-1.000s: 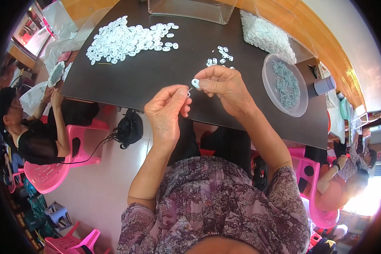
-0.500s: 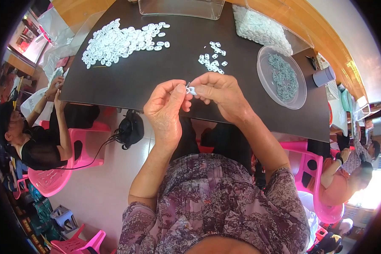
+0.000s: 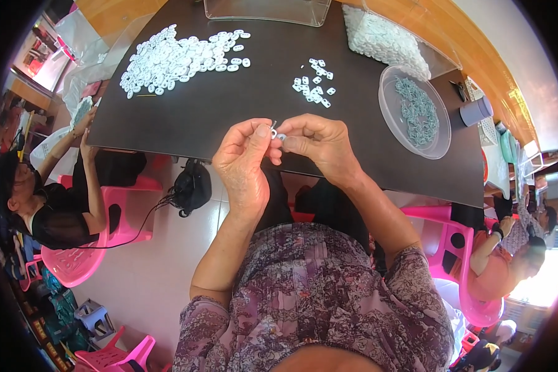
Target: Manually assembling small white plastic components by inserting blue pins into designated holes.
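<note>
Over the table's near edge, my left hand [image 3: 245, 155] pinches a small white plastic piece with a hole [image 3: 273, 133] between thumb and fingers. A thin dark tip sticks up beside it; its kind is too small to tell. My right hand [image 3: 325, 146] closes thumb and forefinger on a small pale oval piece [image 3: 281, 136] touching or right beside the first one. Ahead of my hands lies a loose group of small white two-holed pieces [image 3: 316, 90]. A larger heap of white oval two-holed pieces [image 3: 180, 59] spreads over the far left of the dark table [image 3: 229, 111].
A round clear tray [image 3: 387, 118] of grey-green thin bits stands at right, near a grey cup [image 3: 475, 111]. Behind it lies a clear bag of white pieces [image 3: 384, 43]. A clear bin [image 3: 266, 23] is at the far edge. People sit left [image 3: 56, 211] and right [image 3: 493, 266].
The right-hand piece has turned, showing less of its white face between the fingers. My hands stay close together in nearly the same place.
</note>
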Motion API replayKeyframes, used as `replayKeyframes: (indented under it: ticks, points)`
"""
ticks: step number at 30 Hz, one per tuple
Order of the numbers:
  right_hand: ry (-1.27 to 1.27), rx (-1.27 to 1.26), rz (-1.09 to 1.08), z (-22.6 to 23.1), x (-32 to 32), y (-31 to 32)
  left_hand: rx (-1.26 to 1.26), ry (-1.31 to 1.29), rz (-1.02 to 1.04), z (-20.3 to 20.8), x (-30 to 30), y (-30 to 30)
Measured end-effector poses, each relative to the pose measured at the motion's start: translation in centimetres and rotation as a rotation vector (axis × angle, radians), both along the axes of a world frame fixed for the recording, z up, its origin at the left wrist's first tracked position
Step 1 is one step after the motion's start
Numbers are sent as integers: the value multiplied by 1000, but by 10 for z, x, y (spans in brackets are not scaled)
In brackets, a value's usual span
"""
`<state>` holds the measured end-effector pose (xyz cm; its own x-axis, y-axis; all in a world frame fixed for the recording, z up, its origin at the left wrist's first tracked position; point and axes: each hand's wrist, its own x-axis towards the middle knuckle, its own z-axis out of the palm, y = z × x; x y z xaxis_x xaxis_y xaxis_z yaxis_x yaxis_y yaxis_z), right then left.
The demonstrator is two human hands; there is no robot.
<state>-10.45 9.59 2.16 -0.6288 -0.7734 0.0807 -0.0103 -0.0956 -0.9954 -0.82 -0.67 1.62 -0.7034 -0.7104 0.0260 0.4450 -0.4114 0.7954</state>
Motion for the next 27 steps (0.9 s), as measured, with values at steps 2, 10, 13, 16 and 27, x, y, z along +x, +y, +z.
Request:
replayKeyframes:
  ticks: [2, 10, 13, 16, 27]
  points:
    - [-43, -43, 16, 2, 1, 0, 1, 6, 5, -2, 0, 1]
    - [-355, -34, 34, 0, 4, 3, -10, 28, 7, -5, 0, 5]
    - [-445, -62, 38, 3, 6, 2, -22, 39, 1, -5, 0, 6]
    - [-450, -56, -6, 4, 5, 1, -14, 17, -2, -6, 2, 6]
    - [-484, -72, -57, -1, -3, 1, -134, -125, 34, -14, 10, 10]
